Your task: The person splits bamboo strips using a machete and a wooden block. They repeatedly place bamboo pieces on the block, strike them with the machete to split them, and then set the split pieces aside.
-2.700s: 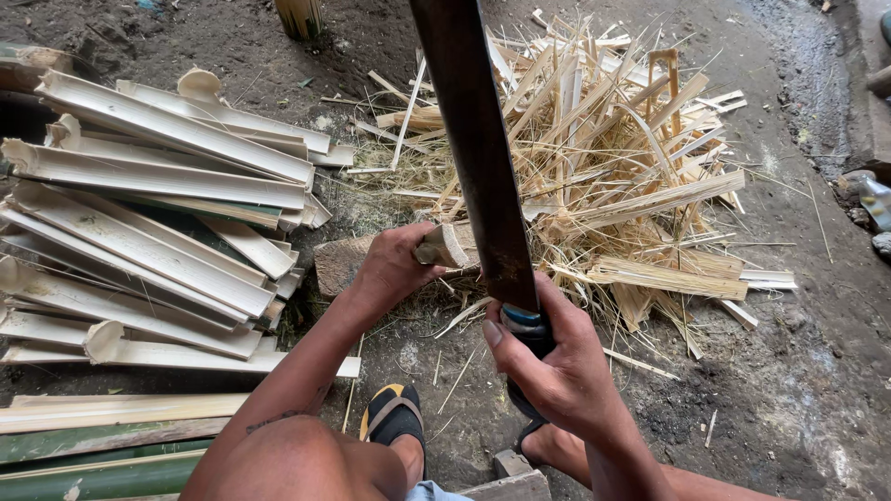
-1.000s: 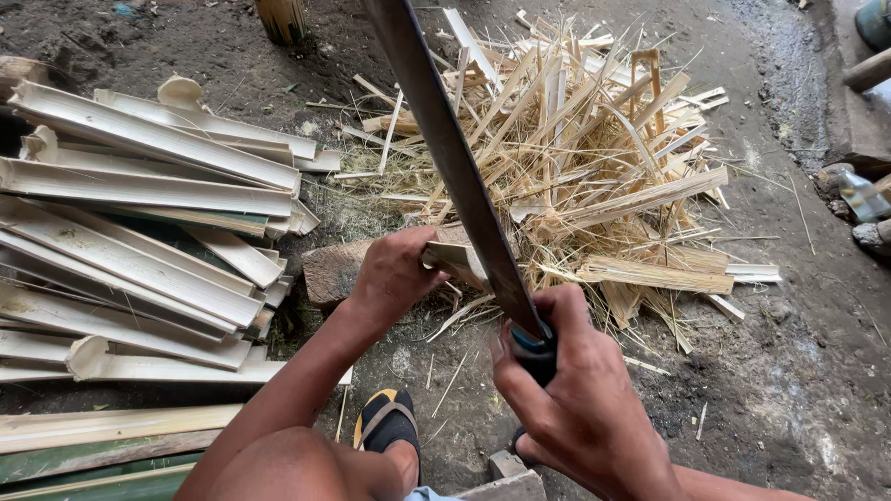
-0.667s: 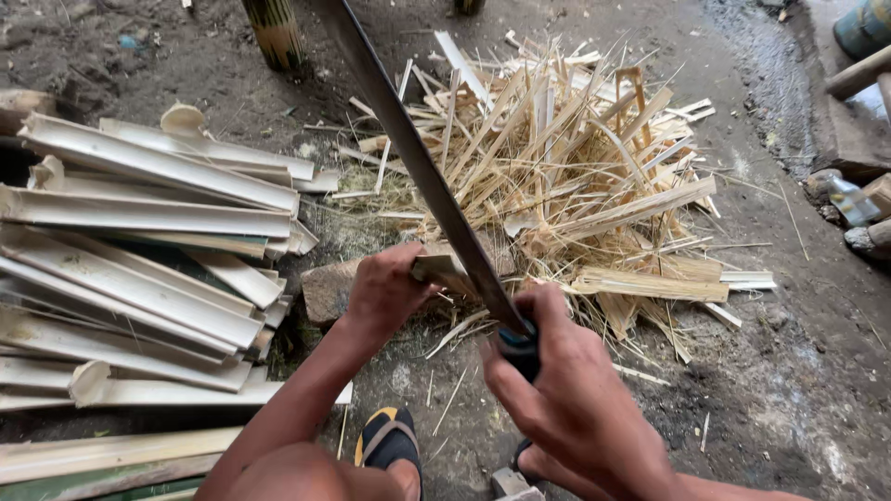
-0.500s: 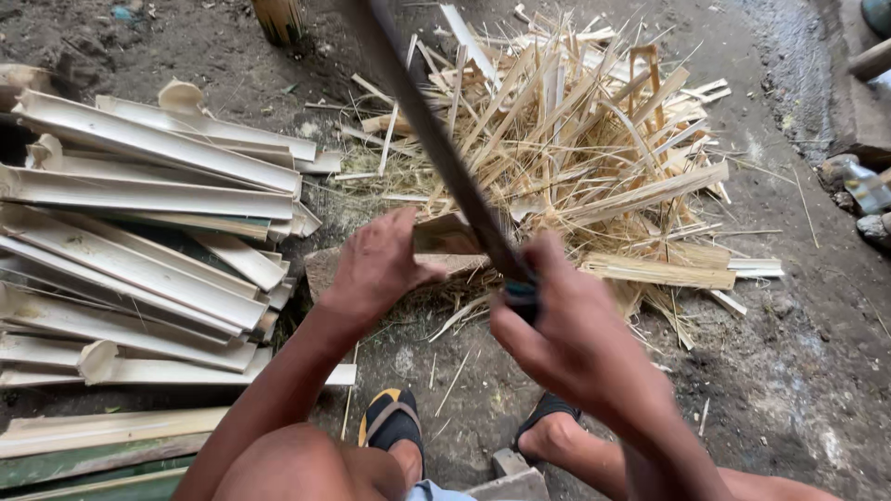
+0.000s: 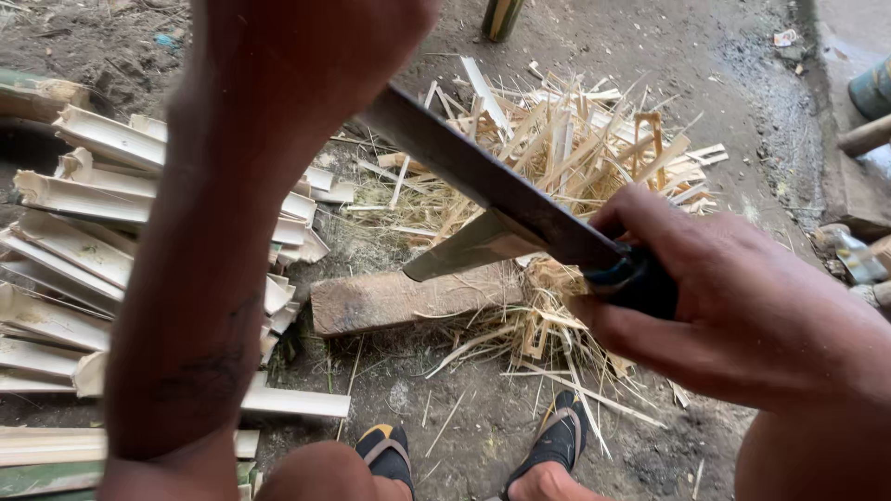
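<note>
My right hand [image 5: 733, 297] is closed around the dark handle of a long machete [image 5: 492, 186], whose blade runs up and to the left. A short split bamboo piece [image 5: 464, 252] hangs against the blade's underside, above a flat wooden block [image 5: 399, 299] on the ground. My left forearm rises close to the camera. My left hand [image 5: 362, 37] sits at the top edge near the far end of the blade, and its fingers are hidden. My two feet in sandals [image 5: 390, 450] rest on the dirt below.
A stack of split bamboo slats [image 5: 83, 232] lies at the left. A heap of pale bamboo splinters [image 5: 566, 148] spreads behind the block. A bamboo pole [image 5: 501, 14] stands at the top, and a bottle [image 5: 849, 255] lies at the right edge.
Both hands have lifted off the block toward the camera. My left arm now fills the left of the view, and the blade is raised with the bamboo piece against it.
</note>
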A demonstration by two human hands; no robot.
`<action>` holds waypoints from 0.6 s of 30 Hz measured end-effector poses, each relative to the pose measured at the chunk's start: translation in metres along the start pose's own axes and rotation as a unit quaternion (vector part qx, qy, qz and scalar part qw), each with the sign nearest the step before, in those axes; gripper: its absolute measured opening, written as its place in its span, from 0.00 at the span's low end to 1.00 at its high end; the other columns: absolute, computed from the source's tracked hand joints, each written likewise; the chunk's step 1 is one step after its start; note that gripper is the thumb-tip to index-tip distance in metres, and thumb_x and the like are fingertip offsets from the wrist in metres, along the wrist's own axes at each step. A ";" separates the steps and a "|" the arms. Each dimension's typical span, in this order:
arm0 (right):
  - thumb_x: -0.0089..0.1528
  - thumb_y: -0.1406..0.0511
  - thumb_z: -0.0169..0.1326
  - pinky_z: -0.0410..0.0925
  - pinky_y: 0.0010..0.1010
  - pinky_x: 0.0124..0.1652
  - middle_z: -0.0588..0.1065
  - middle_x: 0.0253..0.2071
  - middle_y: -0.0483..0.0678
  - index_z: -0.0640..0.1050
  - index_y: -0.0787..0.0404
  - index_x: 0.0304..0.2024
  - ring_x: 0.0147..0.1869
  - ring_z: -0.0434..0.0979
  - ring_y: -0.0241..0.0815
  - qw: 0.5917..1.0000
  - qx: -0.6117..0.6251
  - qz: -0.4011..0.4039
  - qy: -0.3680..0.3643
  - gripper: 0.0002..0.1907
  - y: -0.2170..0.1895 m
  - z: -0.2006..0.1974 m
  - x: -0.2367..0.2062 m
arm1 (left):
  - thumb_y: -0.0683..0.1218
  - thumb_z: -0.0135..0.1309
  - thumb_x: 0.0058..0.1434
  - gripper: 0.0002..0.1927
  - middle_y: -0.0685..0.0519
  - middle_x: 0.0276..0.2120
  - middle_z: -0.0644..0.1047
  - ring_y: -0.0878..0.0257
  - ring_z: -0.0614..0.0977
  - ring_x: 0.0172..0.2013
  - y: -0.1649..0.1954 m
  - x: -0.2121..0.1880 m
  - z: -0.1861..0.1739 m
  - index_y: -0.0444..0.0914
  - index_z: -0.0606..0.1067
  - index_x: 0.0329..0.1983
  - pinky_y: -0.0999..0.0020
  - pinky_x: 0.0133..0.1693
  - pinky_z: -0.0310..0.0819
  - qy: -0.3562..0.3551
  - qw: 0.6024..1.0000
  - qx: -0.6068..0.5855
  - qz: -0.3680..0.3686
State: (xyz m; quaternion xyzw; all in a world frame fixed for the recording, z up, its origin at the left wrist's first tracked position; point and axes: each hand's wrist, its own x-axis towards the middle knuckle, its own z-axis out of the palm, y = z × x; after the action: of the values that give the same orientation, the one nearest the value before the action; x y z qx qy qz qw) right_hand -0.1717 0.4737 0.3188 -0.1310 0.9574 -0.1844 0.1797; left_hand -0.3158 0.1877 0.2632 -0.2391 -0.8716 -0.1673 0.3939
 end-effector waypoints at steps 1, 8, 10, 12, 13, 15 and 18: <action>0.56 0.56 0.62 0.68 0.32 0.21 0.73 0.22 0.43 0.72 0.56 0.44 0.22 0.72 0.36 1.000 -0.003 0.010 -0.017 0.19 -0.010 0.020 0.024 | 0.55 0.41 0.78 0.23 0.57 0.17 0.67 0.66 0.66 0.16 -0.012 -0.005 0.020 0.43 0.69 0.25 0.65 0.18 0.61 -0.070 0.995 -0.008 -0.065; 0.58 0.64 0.63 0.68 0.48 0.35 0.73 0.39 0.66 0.69 0.75 0.51 0.41 0.75 0.57 0.949 0.036 -0.289 0.120 0.27 0.072 0.169 0.128 | 0.63 0.43 0.69 0.30 0.49 0.13 0.76 0.58 0.76 0.18 -0.061 -0.119 0.152 0.47 0.79 0.15 0.49 0.25 0.76 -0.142 0.982 -0.020 -0.119; 0.59 0.63 0.63 0.69 0.48 0.36 0.73 0.41 0.66 0.68 0.74 0.52 0.42 0.76 0.57 0.945 0.079 -0.300 0.103 0.28 0.105 0.198 0.121 | 0.59 0.46 0.68 0.26 0.48 0.16 0.79 0.56 0.79 0.17 -0.061 -0.131 0.161 0.44 0.80 0.19 0.56 0.22 0.76 -0.071 0.993 -0.040 -0.081; 0.60 0.62 0.59 0.72 0.38 0.34 0.74 0.31 0.47 0.71 0.62 0.46 0.33 0.75 0.41 0.979 0.164 -0.118 -0.015 0.16 0.111 0.194 0.114 | 0.55 0.43 0.73 0.28 0.50 0.13 0.75 0.63 0.76 0.14 -0.056 -0.124 0.160 0.43 0.77 0.17 0.62 0.20 0.74 -0.111 0.986 -0.064 -0.105; 0.61 0.60 0.59 0.70 0.38 0.32 0.74 0.31 0.47 0.72 0.61 0.46 0.32 0.73 0.41 0.987 0.145 -0.058 -0.042 0.16 0.104 0.184 0.107 | 0.52 0.42 0.76 0.29 0.51 0.11 0.73 0.66 0.75 0.12 -0.051 -0.115 0.159 0.42 0.75 0.17 0.65 0.19 0.73 -0.130 0.982 -0.077 -0.113; 0.61 0.59 0.58 0.71 0.36 0.29 0.74 0.30 0.45 0.73 0.58 0.46 0.29 0.73 0.40 0.988 0.133 -0.005 -0.074 0.15 0.081 0.144 0.092 | 0.50 0.42 0.77 0.29 0.56 0.11 0.70 0.70 0.70 0.09 -0.041 -0.093 0.158 0.43 0.73 0.16 0.70 0.12 0.67 -0.060 0.984 -0.138 -0.099; 0.57 0.60 0.60 0.71 0.33 0.23 0.74 0.27 0.44 0.73 0.58 0.42 0.25 0.74 0.38 0.987 0.146 -0.034 -0.065 0.14 0.050 0.086 0.071 | 0.50 0.45 0.76 0.26 0.61 0.11 0.66 0.71 0.62 0.10 -0.034 -0.078 0.161 0.45 0.70 0.17 0.72 0.13 0.58 0.131 0.980 -0.144 -0.037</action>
State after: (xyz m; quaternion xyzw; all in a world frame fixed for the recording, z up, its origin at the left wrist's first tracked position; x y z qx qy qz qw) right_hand -0.2112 0.4693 0.2028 -0.1479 0.9013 -0.3196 0.2522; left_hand -0.3870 0.2145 0.0979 -0.2365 -0.7878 -0.3351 0.4595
